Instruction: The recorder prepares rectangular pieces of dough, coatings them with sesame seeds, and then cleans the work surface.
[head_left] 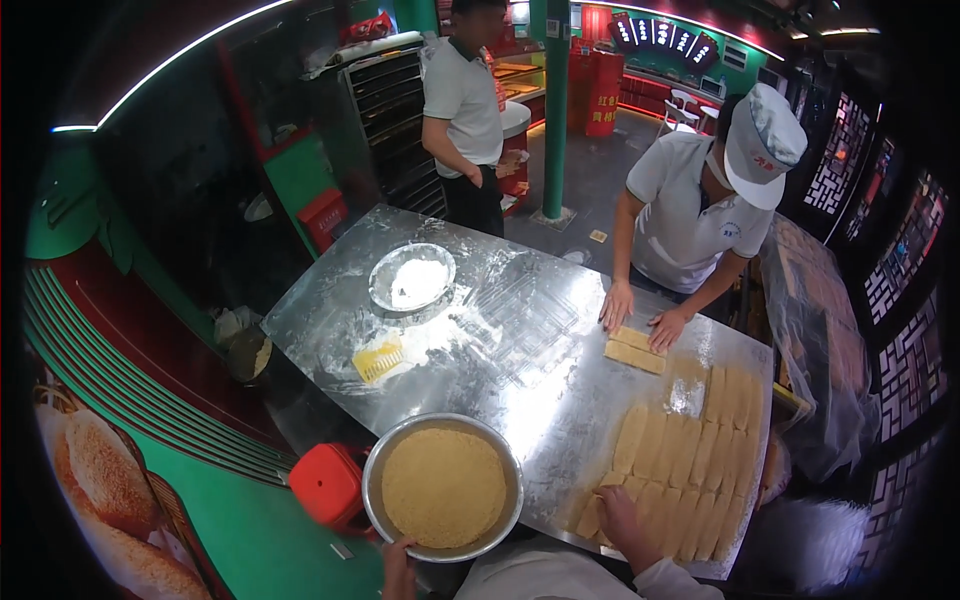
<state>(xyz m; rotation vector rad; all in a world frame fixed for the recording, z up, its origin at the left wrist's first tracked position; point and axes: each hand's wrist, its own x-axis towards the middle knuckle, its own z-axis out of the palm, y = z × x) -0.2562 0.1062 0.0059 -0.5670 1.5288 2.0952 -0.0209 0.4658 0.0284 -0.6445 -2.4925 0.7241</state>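
a: while the left hand [397, 562] comes up at the bottom edge of the frame, what is it gripping?

b: its fingers curl over the near rim of the round metal pan [373, 515] filled with tan crumbs, in the lower centre of the frame; it is grasping that rim.

a: and the right hand [627, 522]?

b: it lies palm down on the flat dough strips [680, 460] in the lower right, fingers spread and released, pressing rather than pinching.

a: where do those strips sit?

b: side by side in rows on the floured steel table [520, 370], just right of the pan.

a: anyone else?

b: a co-worker in a white cap [765, 140] at the upper right leans over the far edge, both hands on two separate dough pieces [635, 350]. another person [462, 110] stands at the top centre, beside a green post [556, 100].

a: other things?

b: a metal plate of flour [412, 277] at centre left, a yellow scraper [378, 358] below it, and a red stool [328, 484] left of the pan.
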